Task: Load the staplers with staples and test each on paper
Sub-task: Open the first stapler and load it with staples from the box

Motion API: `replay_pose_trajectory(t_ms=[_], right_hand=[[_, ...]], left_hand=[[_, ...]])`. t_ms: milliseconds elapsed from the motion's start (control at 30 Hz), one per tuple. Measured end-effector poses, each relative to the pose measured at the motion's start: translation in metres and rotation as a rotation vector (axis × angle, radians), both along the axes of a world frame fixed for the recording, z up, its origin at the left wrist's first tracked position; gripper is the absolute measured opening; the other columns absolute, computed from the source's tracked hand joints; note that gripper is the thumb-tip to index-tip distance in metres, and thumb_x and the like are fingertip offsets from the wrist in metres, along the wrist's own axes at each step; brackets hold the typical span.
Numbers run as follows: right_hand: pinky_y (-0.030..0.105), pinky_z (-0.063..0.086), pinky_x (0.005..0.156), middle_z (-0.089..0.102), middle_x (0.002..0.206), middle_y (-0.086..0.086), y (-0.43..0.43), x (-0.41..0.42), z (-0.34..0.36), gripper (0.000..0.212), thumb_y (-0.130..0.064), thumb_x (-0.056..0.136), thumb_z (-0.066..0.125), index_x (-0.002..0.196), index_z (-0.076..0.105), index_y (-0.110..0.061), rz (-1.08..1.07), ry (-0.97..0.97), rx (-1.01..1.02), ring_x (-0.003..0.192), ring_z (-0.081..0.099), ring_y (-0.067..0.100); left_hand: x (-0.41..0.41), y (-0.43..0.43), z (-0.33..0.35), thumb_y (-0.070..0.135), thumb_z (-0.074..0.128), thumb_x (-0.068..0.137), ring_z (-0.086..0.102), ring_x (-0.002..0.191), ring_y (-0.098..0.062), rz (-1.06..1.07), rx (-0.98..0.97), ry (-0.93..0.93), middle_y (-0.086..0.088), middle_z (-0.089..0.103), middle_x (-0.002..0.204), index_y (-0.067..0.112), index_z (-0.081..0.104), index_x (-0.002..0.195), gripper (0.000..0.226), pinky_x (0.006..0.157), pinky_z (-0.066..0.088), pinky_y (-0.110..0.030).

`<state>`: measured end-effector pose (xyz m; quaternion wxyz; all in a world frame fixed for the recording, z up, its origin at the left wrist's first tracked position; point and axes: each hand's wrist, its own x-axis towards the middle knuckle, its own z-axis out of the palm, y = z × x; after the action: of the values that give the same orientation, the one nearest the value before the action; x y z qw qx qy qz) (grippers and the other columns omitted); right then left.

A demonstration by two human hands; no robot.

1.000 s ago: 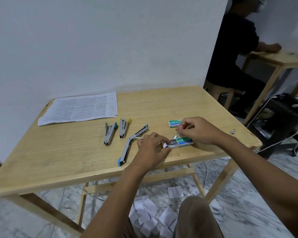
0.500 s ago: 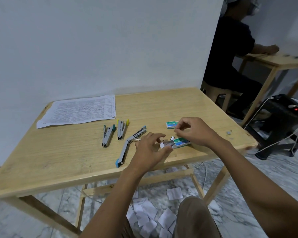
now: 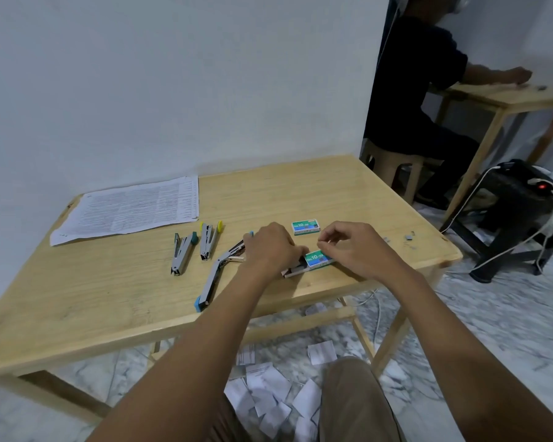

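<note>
Three small staplers lie on the wooden table (image 3: 109, 291): a teal-tipped stapler (image 3: 182, 253), a yellow-tipped stapler (image 3: 208, 239), and a blue-ended stapler (image 3: 216, 277) swung open flat. An open green staple box (image 3: 316, 259) has its inner tray (image 3: 292, 271) slid out to the left. My left hand (image 3: 272, 247) grips the box at the tray end. My right hand (image 3: 355, 247) hovers over the box's right end, thumb and forefinger pinched on a thin pale staple strip (image 3: 328, 240). A second, closed staple box (image 3: 305, 227) lies just behind. The printed paper stack (image 3: 131, 207) sits at the back left.
Loose staple bits (image 3: 409, 238) lie near the table's right edge. Torn paper scraps (image 3: 268, 400) litter the marble floor under the table. A person in dark clothes (image 3: 415, 100) sits at another table on the right, beside a black stool with cables (image 3: 517, 199).
My left hand has closed onto the open box and the tray now sticks out further left. My right fingers have lifted slightly above the box, pinched together.
</note>
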<state>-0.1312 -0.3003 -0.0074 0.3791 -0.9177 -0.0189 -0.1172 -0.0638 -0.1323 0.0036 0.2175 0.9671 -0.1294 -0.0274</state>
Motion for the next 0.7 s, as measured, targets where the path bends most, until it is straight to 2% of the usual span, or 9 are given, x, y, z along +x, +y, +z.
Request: replay_pose_trajectory(t_ms=[133,267,400,500,600,700], right_hand=[[0.032,0.054,0.080,0.068,0.086,-0.022,-0.004,-0.006,-0.001,0.003,-0.037,0.083,0.070,0.083,0.069,-0.040,0.041,0.046,-0.122,0.088,0.062,-0.003],[0.029,0.051,0.079,0.063,0.086,-0.022,-0.001,-0.010,0.000,0.004,-0.035,0.086,0.070,0.089,0.071,-0.038,0.045,0.039,-0.188,0.086,0.058,-0.001],[0.027,0.050,0.077,0.066,0.090,-0.020,-0.001,-0.011,0.003,0.007,-0.035,0.088,0.068,0.093,0.072,-0.032,0.038,0.047,-0.178,0.087,0.059,-0.001],[0.025,0.050,0.077,0.068,0.089,-0.020,-0.001,-0.011,0.003,0.003,-0.035,0.088,0.068,0.090,0.071,-0.034,0.031,0.044,-0.153,0.086,0.061,-0.004],[0.023,0.049,0.078,0.068,0.089,-0.020,0.001,-0.012,0.003,0.005,-0.032,0.087,0.069,0.087,0.068,-0.037,0.028,0.040,-0.136,0.087,0.062,-0.004],[0.025,0.051,0.079,0.069,0.091,-0.018,0.002,-0.013,0.002,0.005,-0.032,0.087,0.069,0.087,0.069,-0.037,0.011,0.041,-0.111,0.088,0.063,-0.002]], left_hand=[[0.009,-0.007,0.002,0.044,0.070,0.082,0.063,0.094,-0.020,-0.025,0.057,0.028,0.001,0.072,0.091,0.017,0.072,0.094,0.030,0.093,0.028,-0.042],[0.009,-0.008,0.008,0.033,0.069,0.084,0.061,0.095,-0.021,-0.060,0.030,0.062,-0.001,0.072,0.094,0.015,0.074,0.094,0.022,0.091,0.028,-0.041],[0.000,0.012,0.019,0.040,0.071,0.085,0.056,0.091,-0.014,-0.116,-0.054,0.060,0.008,0.074,0.093,0.023,0.079,0.090,0.020,0.087,0.026,-0.037],[-0.010,0.025,0.018,0.045,0.068,0.086,0.056,0.100,-0.015,-0.177,0.037,0.024,0.009,0.074,0.101,0.028,0.079,0.092,0.021,0.083,0.021,-0.036],[-0.021,0.027,0.014,0.049,0.065,0.087,0.051,0.113,-0.020,-0.234,0.120,-0.002,0.007,0.069,0.112,0.032,0.077,0.098,0.024,0.083,0.022,-0.037],[-0.026,0.028,0.017,0.049,0.061,0.090,0.049,0.111,-0.021,-0.249,0.090,-0.010,0.007,0.063,0.102,0.032,0.076,0.105,0.027,0.085,0.023,-0.037]])
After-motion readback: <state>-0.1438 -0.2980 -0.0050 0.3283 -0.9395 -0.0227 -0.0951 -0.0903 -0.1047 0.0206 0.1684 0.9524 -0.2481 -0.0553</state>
